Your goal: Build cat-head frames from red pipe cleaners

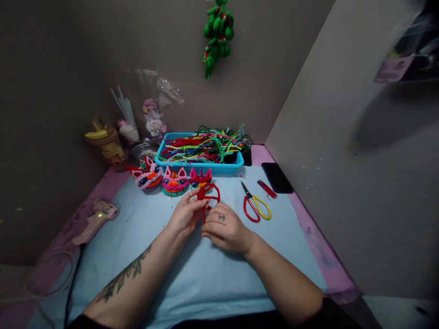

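Between my two hands is a red pipe cleaner piece (214, 186), bent into a rounded loop with a strip across it and a straight end hanging down. My left hand (187, 212) pinches its left side between thumb and fingers. On the right, my right hand (227, 228) has its fingers closed around the lower end, partly hiding it. Just beyond my hands stand three fuzzy animal-head figures: a red and white one (148, 175), a pink one (175, 181) and a red one (200, 177) partly covered by the loop.
A blue basket (201, 167) of colourful pipe cleaners stands at the back. Scissors (254, 205), a red cutter (267, 189) and a black phone (277, 177) lie to the right. At left are a pink glue gun (96, 220), a metal bowl (142, 153) and a brown pot (109, 145).
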`<state>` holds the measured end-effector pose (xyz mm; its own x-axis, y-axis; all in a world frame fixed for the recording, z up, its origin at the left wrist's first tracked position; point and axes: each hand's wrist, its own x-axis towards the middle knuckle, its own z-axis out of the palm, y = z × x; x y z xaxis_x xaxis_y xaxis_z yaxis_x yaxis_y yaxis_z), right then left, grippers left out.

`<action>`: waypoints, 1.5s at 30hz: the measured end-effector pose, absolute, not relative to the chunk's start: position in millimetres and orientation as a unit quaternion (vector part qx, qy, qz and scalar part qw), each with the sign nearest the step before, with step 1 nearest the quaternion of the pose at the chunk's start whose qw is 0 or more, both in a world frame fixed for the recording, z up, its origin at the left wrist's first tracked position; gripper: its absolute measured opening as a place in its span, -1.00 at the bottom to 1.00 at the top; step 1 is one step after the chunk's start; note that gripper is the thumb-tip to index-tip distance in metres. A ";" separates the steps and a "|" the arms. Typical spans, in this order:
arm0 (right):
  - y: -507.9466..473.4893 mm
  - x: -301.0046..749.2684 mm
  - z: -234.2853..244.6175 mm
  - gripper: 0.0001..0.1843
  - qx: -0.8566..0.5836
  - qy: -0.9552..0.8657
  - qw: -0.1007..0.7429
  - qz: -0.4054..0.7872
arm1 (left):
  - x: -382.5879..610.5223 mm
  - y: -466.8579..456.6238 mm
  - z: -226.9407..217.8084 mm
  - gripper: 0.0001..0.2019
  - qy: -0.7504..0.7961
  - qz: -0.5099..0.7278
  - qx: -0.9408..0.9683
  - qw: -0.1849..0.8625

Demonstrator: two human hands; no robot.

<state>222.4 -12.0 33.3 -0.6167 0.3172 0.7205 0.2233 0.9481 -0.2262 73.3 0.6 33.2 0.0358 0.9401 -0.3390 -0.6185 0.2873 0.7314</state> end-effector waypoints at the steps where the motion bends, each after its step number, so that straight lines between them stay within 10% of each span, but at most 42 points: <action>1: -11.5 223.7 33.6 -0.85 -0.147 -0.893 0.419 0.074 | 73.5 0.1 33.8 -0.53 0.413 0.572 0.219 0.674; 17: 1.7 239.4 29.4 -0.68 -0.307 -0.788 0.529 0.075 | 85.6 -13.9 43.8 -0.57 0.477 0.552 0.461 0.506; 45: 11.6 244.7 24.5 -0.90 -0.452 -0.663 0.597 -0.007 | 83.7 -18.4 45.3 -0.72 0.432 0.518 0.464 0.574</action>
